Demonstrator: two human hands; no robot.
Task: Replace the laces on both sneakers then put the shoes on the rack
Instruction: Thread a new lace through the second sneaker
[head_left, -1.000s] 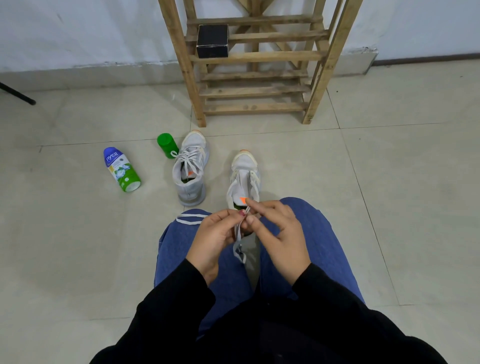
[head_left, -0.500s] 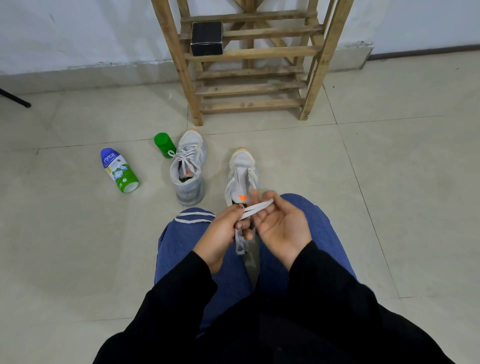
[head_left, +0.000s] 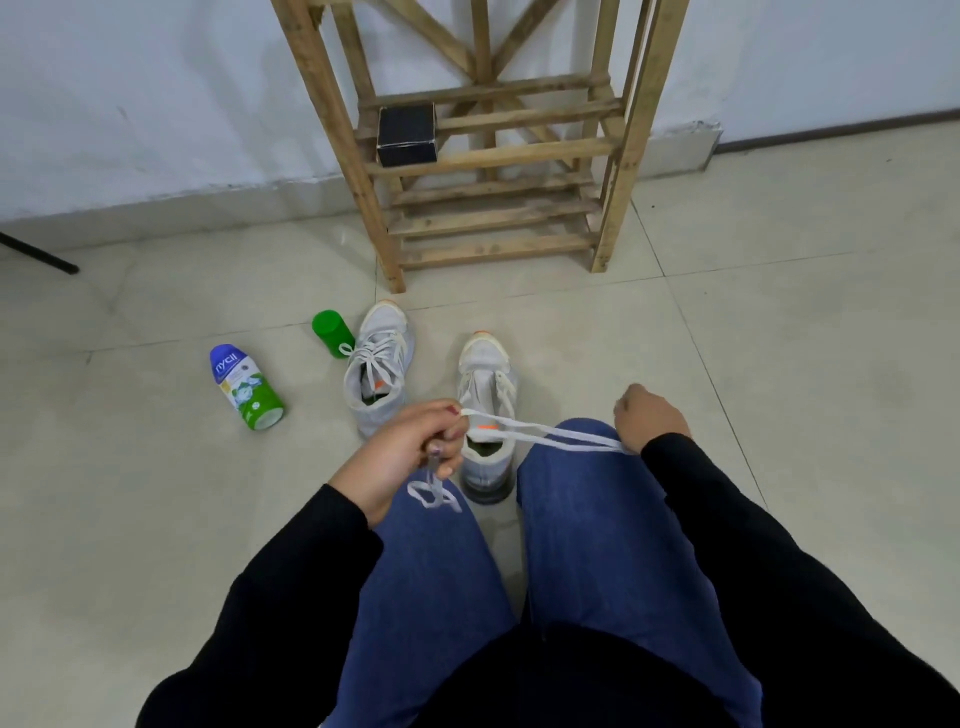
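The person is drawing a white lace (head_left: 545, 434) out taut between both hands, which a second ago were working close together over the knees and are now spreading well apart. The left hand (head_left: 410, 452) is pinching one stretch of the lace, with a loose loop dangling below it; the right hand (head_left: 652, 418) is closing as a fist on the other stretch, beside the right knee. The right sneaker (head_left: 485, 410) is standing between the knees, its upper eyelets bare, so this lace appears to be out of it. The left sneaker (head_left: 376, 374) is sitting laced beside a green bottle (head_left: 332, 332). Judgement: lacing is still under way, and the rack (head_left: 488, 156) is holding no shoes yet, only a dark box (head_left: 406, 134)
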